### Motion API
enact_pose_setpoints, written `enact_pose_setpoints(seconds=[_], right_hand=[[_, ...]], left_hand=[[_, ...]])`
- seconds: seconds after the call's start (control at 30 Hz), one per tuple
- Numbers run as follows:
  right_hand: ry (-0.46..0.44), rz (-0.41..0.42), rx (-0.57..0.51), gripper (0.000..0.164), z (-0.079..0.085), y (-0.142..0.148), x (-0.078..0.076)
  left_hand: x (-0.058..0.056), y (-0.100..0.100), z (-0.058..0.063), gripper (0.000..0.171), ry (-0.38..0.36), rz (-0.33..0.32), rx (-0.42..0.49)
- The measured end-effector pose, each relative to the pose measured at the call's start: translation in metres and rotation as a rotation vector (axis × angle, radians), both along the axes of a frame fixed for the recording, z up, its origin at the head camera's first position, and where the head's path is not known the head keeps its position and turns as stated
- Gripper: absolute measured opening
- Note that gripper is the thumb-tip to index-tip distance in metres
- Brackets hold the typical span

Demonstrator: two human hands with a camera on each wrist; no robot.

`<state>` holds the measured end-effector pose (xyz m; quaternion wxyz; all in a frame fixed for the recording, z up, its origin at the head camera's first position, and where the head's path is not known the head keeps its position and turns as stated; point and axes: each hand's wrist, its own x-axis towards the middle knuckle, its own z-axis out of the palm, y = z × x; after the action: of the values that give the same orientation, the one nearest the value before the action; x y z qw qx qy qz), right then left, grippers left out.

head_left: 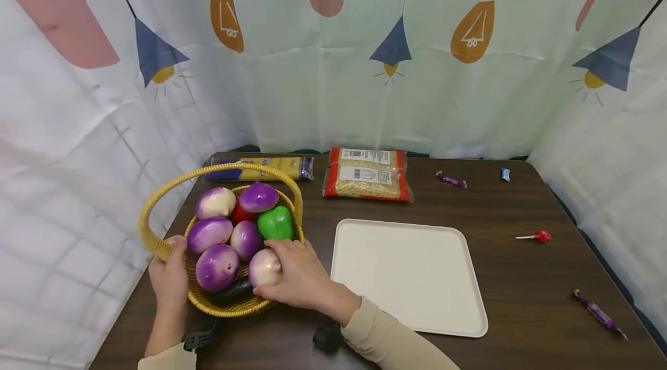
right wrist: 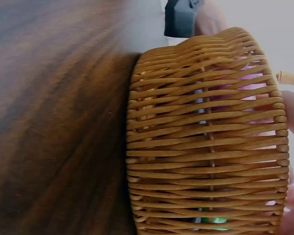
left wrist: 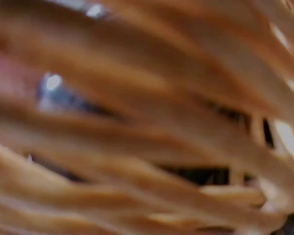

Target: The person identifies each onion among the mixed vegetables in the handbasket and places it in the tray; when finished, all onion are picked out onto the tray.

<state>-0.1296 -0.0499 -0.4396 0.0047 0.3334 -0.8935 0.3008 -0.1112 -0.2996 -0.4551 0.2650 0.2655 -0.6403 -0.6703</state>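
Note:
A yellow wicker basket (head_left: 229, 311) with a tall handle (head_left: 182, 176) stands at the left of the table. In it lie several glossy purple-and-white turnips (head_left: 217, 267), a green bell pepper (head_left: 276, 223), a dark eggplant (head_left: 233, 292) and a partly covered red thing (head_left: 242, 213). My left hand (head_left: 171, 277) grips the basket's left side by the foot of the handle; woven strands (left wrist: 137, 147) fill the left wrist view. At the basket's right front, my right hand (head_left: 302, 274) holds a pale turnip (head_left: 264, 267) between thumb and fingers. The basket's woven side (right wrist: 208, 142) fills much of the right wrist view.
A white tray (head_left: 406, 277) lies right of the basket. Behind are a yellow-and-blue packet (head_left: 271, 167) and a red-edged bag of grain (head_left: 367, 174). A lollipop (head_left: 542, 236) and purple-wrapped candies (head_left: 599, 313) lie to the right. Printed curtains (head_left: 333, 92) close off the back and sides.

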Motion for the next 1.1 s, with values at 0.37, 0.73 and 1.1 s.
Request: enact_pose_setpoints(seconds=[0.37, 0.73, 1.1], right_hand=[[-0.168, 0.077, -0.496, 0.070, 0.004, 0.042, -0.004], [-0.237, -0.246, -0.542, 0.073, -0.018, 0.120, -0.026], [-0.201, -0.435, -0.441, 0.069, -0.043, 0.146, -0.045]], left_hand=[[0.001, -0.014, -0.001, 0.018, -0.079, -0.094, -0.159], [-0.001, -0.008, -0.012, 0.013, 0.068, -0.023, -0.202], [-0.001, -0.009, -0.015, 0.015, 0.115, -0.004, -0.189]])
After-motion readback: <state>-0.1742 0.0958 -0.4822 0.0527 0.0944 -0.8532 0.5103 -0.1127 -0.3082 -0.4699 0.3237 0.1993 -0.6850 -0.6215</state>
